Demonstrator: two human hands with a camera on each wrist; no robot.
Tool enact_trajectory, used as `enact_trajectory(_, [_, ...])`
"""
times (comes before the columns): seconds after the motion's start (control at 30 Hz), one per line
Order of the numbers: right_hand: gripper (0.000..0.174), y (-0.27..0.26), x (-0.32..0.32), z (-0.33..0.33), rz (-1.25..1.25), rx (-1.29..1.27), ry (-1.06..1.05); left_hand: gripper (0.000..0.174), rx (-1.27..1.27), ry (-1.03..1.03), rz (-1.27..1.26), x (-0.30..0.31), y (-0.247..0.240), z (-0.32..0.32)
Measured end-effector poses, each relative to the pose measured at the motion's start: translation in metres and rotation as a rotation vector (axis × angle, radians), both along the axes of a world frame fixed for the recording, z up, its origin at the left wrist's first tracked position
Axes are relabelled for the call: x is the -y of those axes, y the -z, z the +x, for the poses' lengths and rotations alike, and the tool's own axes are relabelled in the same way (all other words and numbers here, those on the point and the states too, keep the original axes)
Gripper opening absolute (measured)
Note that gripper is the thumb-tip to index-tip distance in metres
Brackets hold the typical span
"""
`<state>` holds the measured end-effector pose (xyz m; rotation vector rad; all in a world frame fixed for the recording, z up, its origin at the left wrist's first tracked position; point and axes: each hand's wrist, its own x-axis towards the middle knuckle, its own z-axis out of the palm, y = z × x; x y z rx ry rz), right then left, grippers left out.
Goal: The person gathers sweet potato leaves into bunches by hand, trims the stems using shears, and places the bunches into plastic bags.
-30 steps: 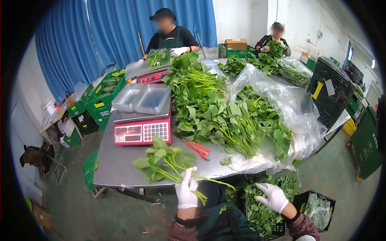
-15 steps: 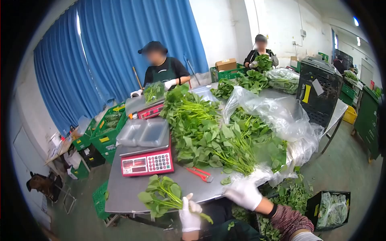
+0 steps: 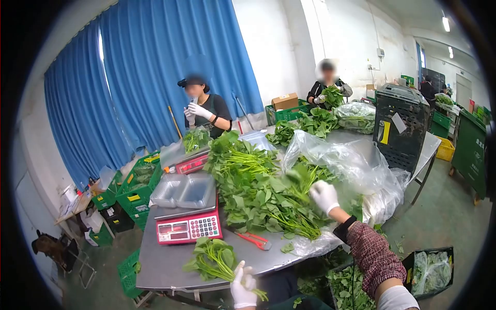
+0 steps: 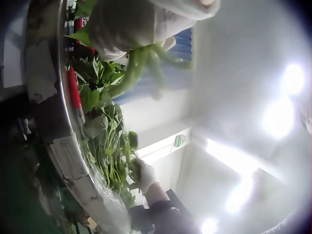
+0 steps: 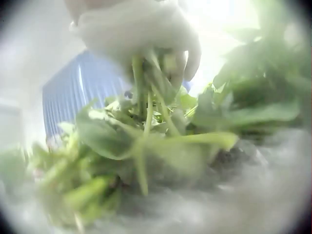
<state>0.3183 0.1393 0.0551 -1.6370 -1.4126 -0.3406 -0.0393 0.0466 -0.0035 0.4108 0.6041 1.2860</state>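
Note:
My gloved left hand (image 3: pixel 244 287) grips a small bunch of leafy stems (image 3: pixel 214 260) at the table's front edge, leaves pointing left and stem ends poking out below the fingers. In the left wrist view the left hand (image 4: pixel 131 24) is close up, with thick stems (image 4: pixel 136 68) below it. Over the right side of the big greens pile (image 3: pixel 248 186) is my gloved right hand (image 3: pixel 324 197). The right wrist view shows the right hand (image 5: pixel 136 34) with its fingers curled round several stems (image 5: pixel 148 97), leaves hanging beneath.
A red scale (image 3: pixel 189 227) bears clear trays (image 3: pixel 183 190), with a red-handled tool (image 3: pixel 253 241) beside it. Clear plastic (image 3: pixel 356 170) lies right of the pile, near a black crate (image 3: pixel 400 129). Two people stand across the table (image 3: pixel 170 263). Crates of greens (image 3: pixel 431 271) sit on the floor.
My right hand has moved from beside the table up over the pile and taken hold of stems. The left hand still grips its bunch. The person at the back left has raised both hands toward the face.

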Motion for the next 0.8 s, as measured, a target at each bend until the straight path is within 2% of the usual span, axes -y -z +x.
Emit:
enact_trajectory(0.07, [0.023,-0.031,0.014,-0.004,-0.008,-0.471,-0.064,0.025,-0.01,-0.045,-0.016,-0.001,-0.001,0.002])
enact_trajectory(0.13, [0.026,-0.028,0.012,0.006,-0.074,-0.425,-0.145,0.024,-0.003,-0.027,-0.005,0.001,0.0,0.005])
enact_trajectory(0.2, [0.028,-0.021,0.022,0.003,-0.316,-0.063,-0.084,0.024,0.007,0.03,0.0,0.001,0.007,0.01])
enact_trajectory(0.23, [0.03,-0.03,0.03,-0.005,-0.483,-0.002,-0.024,0.024,0.009,0.053,0.012,0.001,0.008,0.012])
enact_trajectory(0.27, [0.029,-0.034,0.035,-0.008,-0.545,0.035,-0.038,0.024,0.014,0.055,0.006,0.004,0.006,0.013])
enact_trajectory(0.33, [0.028,-0.02,0.032,0.0,-0.445,-0.1,-0.249,0.022,-0.042,0.066,-0.033,0.008,-0.001,0.016])
enact_trajectory(0.43, [0.03,-0.015,0.033,0.005,-0.476,-0.035,-0.327,0.021,-0.082,0.054,-0.034,0.007,0.0,0.011])
enact_trajectory(0.53, [0.015,-0.029,0.036,0.006,-0.275,0.422,0.082,0.019,-0.067,0.035,-0.014,0.005,0.001,0.006])
enact_trajectory(0.57, [0.007,-0.035,0.036,0.006,-0.078,0.35,0.105,0.019,-0.066,0.035,-0.014,0.005,0.002,0.006])
enact_trajectory(0.67, [0.008,-0.053,0.036,0.005,0.427,0.003,0.105,0.019,-0.063,0.004,-0.014,0.005,0.003,0.01])
enact_trajectory(0.7, [0.008,-0.052,0.036,0.005,0.425,0.006,0.105,0.018,-0.064,0.011,-0.017,0.005,0.003,0.012])
enact_trajectory(0.8, [0.012,-0.037,0.038,0.0,-0.047,-0.463,-0.086,0.018,-0.071,0.026,-0.027,0.009,0.005,0.019])
